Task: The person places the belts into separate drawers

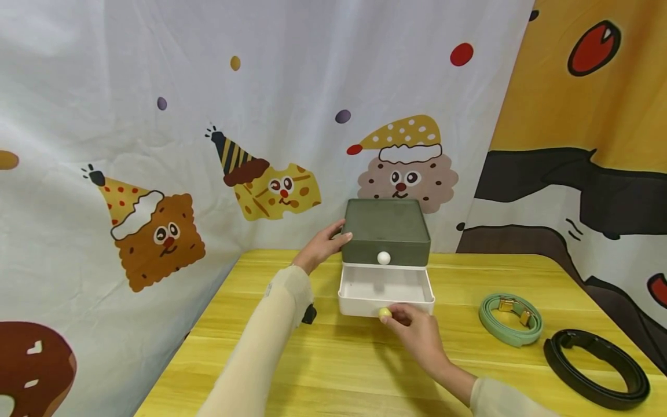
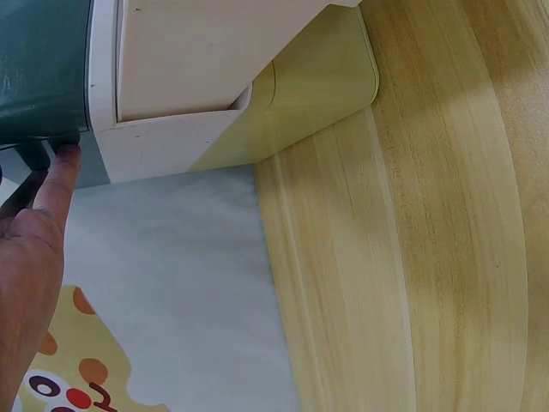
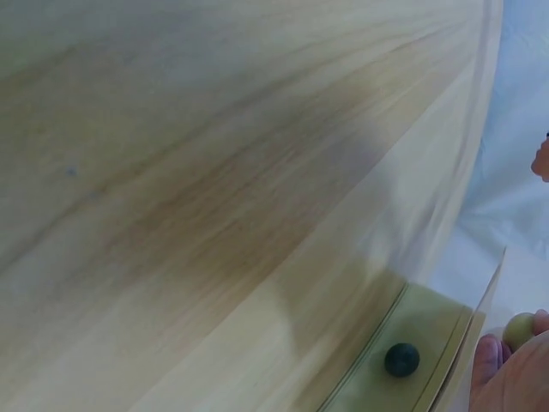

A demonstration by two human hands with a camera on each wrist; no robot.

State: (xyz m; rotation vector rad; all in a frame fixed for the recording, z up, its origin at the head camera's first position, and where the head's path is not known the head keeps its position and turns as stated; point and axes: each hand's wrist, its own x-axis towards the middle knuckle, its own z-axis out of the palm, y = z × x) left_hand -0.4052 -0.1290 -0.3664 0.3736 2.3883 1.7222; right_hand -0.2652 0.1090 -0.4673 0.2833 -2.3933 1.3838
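Observation:
A small two-tier drawer box with a dark green upper part (image 1: pixel 387 223) stands at the far side of the table. Its white lower drawer (image 1: pixel 349 306) is pulled out, showing a bare inside. My right hand (image 1: pixel 417 336) pinches the drawer's yellow-green round knob (image 1: pixel 384 313) between thumb and fingers; the right wrist view shows this knob (image 3: pixel 519 331) at its lower right edge. My left hand (image 1: pixel 323 246) rests against the box's left side with fingers extended. In the left wrist view, its fingers (image 2: pixel 58 184) touch the green side beside the open drawer (image 2: pixel 163 142).
A coiled green belt (image 1: pixel 492 330) with a gold buckle lies right of the box. Nearer the right edge is a coiled black belt (image 1: pixel 573 379). A white knob (image 1: pixel 384 258) sticks out from the green upper drawer. Behind the table (image 1: pixel 333 370) hangs a printed cloth (image 1: pixel 292 116).

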